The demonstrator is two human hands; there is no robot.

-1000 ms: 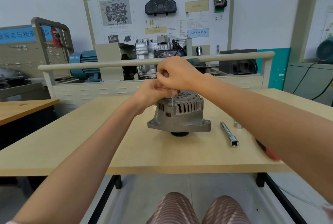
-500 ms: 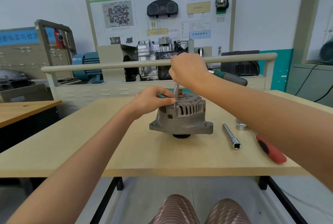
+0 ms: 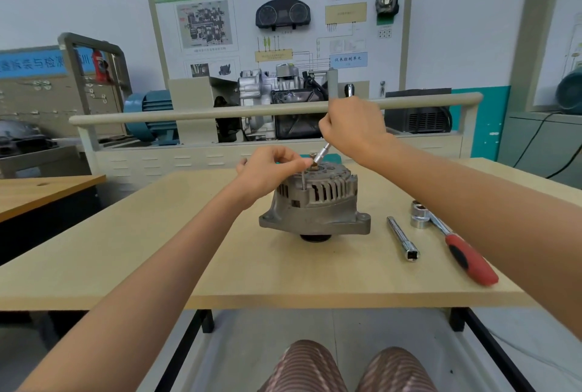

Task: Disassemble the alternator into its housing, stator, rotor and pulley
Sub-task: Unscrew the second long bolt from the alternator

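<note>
Head view: the alternator (image 3: 315,202) sits pulley-down at mid-frame on the table (image 3: 157,250). The left hand (image 3: 271,168) pinches a long through-bolt (image 3: 303,180) rising from the housing. The right hand (image 3: 352,130) is closed around a slim driver (image 3: 322,153) angled onto the top. The bolt may slip and drop; the unbraced alternator could tip.

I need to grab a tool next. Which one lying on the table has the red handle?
The ratchet wrench, farthest right; the extension bar beside it is bare metal.
</note>
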